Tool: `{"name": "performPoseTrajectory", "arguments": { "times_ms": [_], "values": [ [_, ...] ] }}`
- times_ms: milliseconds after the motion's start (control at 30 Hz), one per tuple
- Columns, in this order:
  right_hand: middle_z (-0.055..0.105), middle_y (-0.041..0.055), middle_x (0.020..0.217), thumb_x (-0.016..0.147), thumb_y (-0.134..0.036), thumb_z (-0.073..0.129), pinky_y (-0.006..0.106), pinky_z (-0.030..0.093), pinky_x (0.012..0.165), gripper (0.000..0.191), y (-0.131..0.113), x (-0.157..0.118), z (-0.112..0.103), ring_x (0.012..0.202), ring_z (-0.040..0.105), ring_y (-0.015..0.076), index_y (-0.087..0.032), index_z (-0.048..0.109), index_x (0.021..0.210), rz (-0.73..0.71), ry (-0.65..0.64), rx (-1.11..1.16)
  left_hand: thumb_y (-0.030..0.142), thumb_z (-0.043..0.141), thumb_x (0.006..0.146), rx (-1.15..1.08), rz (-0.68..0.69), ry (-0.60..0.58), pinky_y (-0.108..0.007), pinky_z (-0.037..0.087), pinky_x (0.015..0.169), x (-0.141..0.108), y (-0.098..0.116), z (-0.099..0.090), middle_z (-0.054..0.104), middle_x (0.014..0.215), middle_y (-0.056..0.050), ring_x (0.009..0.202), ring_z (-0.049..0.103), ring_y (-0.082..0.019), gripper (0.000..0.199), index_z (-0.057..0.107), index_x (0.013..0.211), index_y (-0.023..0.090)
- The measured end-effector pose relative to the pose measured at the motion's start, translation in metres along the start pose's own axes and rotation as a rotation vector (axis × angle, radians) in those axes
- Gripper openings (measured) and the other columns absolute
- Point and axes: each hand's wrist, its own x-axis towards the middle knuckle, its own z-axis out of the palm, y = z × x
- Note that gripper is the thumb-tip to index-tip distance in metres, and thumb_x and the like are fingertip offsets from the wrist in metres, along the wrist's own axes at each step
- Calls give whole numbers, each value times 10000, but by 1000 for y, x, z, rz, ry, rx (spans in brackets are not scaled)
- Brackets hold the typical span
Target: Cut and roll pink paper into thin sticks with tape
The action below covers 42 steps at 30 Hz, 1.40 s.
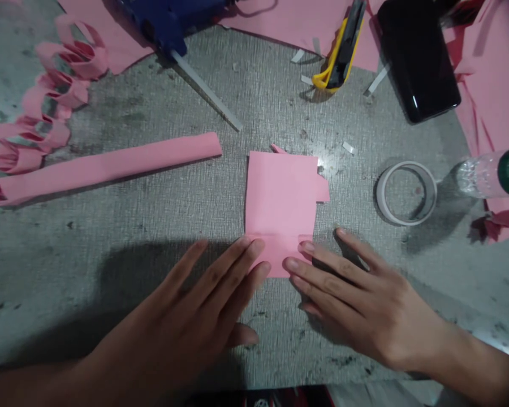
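Both hands, left (212, 288) and right (365, 299), have an unclenched grip, fingertips flat on the folded pink paper (282, 195) near the counter's (152, 226) front edge, between the paper strip (110, 165) and tape roll (382, 198).

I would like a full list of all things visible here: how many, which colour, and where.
Pink paper piece: one, pink, centre
Long paper strip: one, pink, left
Paper chain: one, pink, upper left
Glue gun: one, blue, top left
Glue stick: one, whitish, at glue gun
Utility knife: one, yellow-black, top
Smartphone: one, black, upper right
Tape roll: one, whitish, right
Bottle: one, clear, green cap, right edge
Scraps: several, white, upper right
Other paper: several, pink, top and right
Table: one, grey, underneath
Hands: two, bare; left and right, fingers on centre paper
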Motion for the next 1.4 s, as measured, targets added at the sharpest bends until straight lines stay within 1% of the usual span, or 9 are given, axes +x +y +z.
{"name": "performPoseTrajectory", "arguments": {
  "times_ms": [167, 333, 400, 500, 600, 800, 1000, 1200, 1400],
  "values": [
    [668, 49, 1571, 1051, -200, 721, 488, 340, 1378, 311, -1, -2, -6, 1461, 636, 282, -96, 755, 1342, 9, 50, -23, 459, 262, 1194, -75, -45, -15, -567, 95, 1422, -9, -13, -1, 421, 1757, -154, 1566, 511, -302, 596, 564, 1581, 121],
    [778, 95, 1424, 1016, -189, 736, 490, 522, 1244, 204, 6, 4, -6, 1340, 727, 283, -98, 789, 1191, 18, 175, 75, 386, 420, 1181, -78, -41, 52, -486, 275, 1368, -1, -18, -9, 559, 1670, -141, 1466, 606, -287, 478, 641, 1494, 100],
    [788, 121, 1400, 1009, -152, 719, 483, 561, 1196, 230, 11, 10, -4, 1346, 725, 275, -98, 771, 1227, 45, 237, 88, 314, 499, 1158, -55, -1, 80, -478, 343, 1323, 8, -17, -12, 604, 1621, -168, 1462, 602, -301, 418, 657, 1453, 64],
    [768, 134, 1433, 1030, -137, 683, 513, 549, 1205, 327, 16, 17, 0, 1399, 696, 279, -106, 721, 1353, 83, 225, 28, 221, 588, 1106, -27, 66, 138, -470, 401, 1281, 21, -15, -13, 643, 1558, -210, 1476, 584, -329, 363, 675, 1400, 26],
    [759, 129, 1448, 1046, -156, 678, 539, 522, 1233, 327, 17, 20, 4, 1414, 687, 285, -117, 713, 1369, 98, 196, -31, 157, 627, 1064, -7, 128, 187, -447, 445, 1265, 30, -14, -10, 643, 1549, -230, 1465, 595, -334, 404, 642, 1433, -5],
    [737, 120, 1484, 1037, -120, 670, 511, 494, 1268, 302, 16, 18, 5, 1419, 683, 263, -123, 733, 1331, 108, 186, -30, 60, 497, 1043, -36, 161, 126, -477, 489, 1251, 31, -15, -4, 646, 1530, -248, 1457, 605, -371, 425, 636, 1435, -25],
    [732, 114, 1491, 1017, -109, 683, 503, 483, 1282, 328, 17, 17, 5, 1436, 669, 266, -131, 737, 1341, 119, 173, -23, 99, 448, 1043, -10, 250, 124, -520, 490, 1267, 24, -14, -3, 630, 1525, -309, 1471, 583, -452, 464, 624, 1425, -94],
    [688, 107, 1552, 1032, -137, 671, 577, 458, 1287, 391, 17, 13, 5, 1503, 604, 305, -172, 711, 1419, 74, 123, -44, 231, 632, 1040, 5, 257, 124, -562, 483, 1284, 20, -13, 1, 591, 1548, -350, 1497, 543, -498, 540, 598, 1458, -110],
    [700, 110, 1538, 1036, -122, 672, 577, 448, 1296, 366, 15, 13, 4, 1506, 599, 309, -152, 723, 1397, 77, 117, -45, 286, 702, 1016, 21, 243, 141, -587, 461, 1300, 21, -13, 0, 605, 1523, -364, 1482, 552, -516, 593, 605, 1435, -123]
  ]
}}
